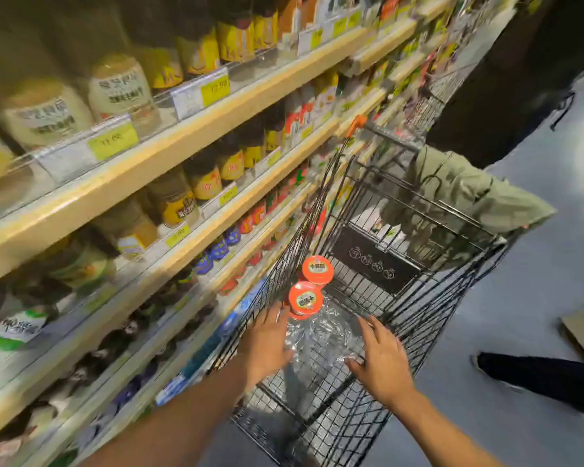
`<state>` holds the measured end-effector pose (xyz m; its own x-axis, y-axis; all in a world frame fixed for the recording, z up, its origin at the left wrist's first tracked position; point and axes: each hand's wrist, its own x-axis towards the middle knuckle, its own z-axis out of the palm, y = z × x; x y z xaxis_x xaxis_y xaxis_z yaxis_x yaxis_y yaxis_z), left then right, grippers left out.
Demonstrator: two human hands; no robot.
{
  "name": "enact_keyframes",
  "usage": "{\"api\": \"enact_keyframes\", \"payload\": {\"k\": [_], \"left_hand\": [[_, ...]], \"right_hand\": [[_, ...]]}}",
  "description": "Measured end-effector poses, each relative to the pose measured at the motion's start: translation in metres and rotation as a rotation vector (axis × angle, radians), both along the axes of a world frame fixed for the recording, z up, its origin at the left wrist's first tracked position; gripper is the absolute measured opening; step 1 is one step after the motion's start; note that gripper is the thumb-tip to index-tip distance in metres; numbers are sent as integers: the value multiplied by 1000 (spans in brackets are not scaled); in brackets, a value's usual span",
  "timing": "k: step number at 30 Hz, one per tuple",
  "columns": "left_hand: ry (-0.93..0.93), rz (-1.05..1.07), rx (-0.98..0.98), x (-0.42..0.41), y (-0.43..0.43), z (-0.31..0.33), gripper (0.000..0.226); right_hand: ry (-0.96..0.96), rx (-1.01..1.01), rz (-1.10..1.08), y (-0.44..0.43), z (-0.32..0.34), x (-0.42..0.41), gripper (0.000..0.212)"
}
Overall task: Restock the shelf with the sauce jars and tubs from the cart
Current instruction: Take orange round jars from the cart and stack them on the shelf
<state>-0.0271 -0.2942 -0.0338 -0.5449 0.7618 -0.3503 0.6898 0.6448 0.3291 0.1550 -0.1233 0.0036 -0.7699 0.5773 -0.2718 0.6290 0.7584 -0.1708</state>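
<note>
Warm, even shop light leaves the upper left of the frame dim, motion blur smears the shelf (pixel 182 153) bottles there, wide-angle bending curves the edges, and crumpled plastic wrap (pixel 321 338) at lower centre glares.

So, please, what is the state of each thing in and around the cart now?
left hand: open, beside the near tub
right hand: open, fingers spread over the plastic wrap
near tub: lid on, upright in the cart
far tub: lid on, upright
plastic wrap: crumpled, on the cart floor
</note>
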Motion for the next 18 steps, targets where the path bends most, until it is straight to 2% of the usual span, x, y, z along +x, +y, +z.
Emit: {"api": "enact_keyframes", "payload": {"k": [5, 13, 18], "left_hand": [[-73, 138, -15, -20, 66, -44, 96], [-167, 189, -313, -42, 145, -121, 116], [-191, 235, -378, -50, 165, -147, 117]], "right_hand": [[-51, -103, 93, 66, -34, -24, 93], [-97, -318, 29, 132, -100, -45, 87], [-77, -322, -3, 147, -133, -38, 85]]}}
